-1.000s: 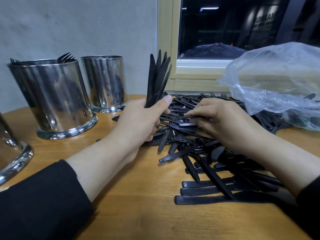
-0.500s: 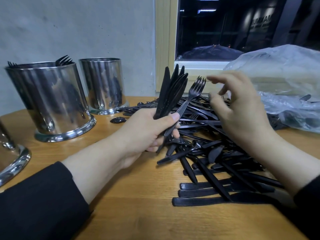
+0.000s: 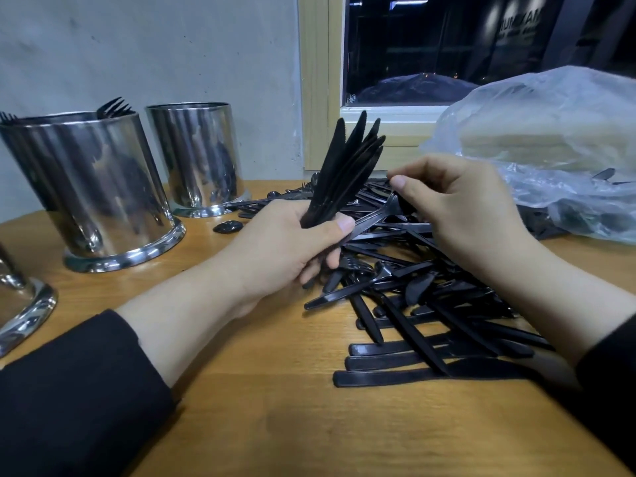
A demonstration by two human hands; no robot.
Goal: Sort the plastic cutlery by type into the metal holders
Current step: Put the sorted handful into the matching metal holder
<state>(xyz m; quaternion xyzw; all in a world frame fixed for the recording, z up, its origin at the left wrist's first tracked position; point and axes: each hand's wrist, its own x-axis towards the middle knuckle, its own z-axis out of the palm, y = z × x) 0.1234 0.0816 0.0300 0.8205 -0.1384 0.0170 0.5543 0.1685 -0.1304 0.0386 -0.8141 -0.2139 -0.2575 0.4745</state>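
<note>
My left hand (image 3: 285, 253) grips a fanned bundle of black plastic knives (image 3: 344, 163), blades pointing up. A black fork (image 3: 373, 220) slants from under my left thumb toward my right hand (image 3: 464, 218). That hand's thumb and curled fingers close around the fork's head, and the tines are hidden behind them. A pile of mixed black cutlery (image 3: 430, 304) lies on the wooden table under and in front of both hands. Three metal holders stand at the left: a large holder (image 3: 99, 191) with fork tines showing, a second holder (image 3: 199, 156) behind it, and a third holder (image 3: 20, 304) cut off by the frame edge.
A clear plastic bag (image 3: 550, 149) with more cutlery lies at the back right, against the window sill. A small black piece (image 3: 227, 227) lies alone between the holders and the pile. The wooden table (image 3: 275, 407) shows bare wood toward me.
The fork stood tines-up beside the knife bundle with my right hand lifted off it. It now tilts down to the right, and my right hand has dropped onto its head.
</note>
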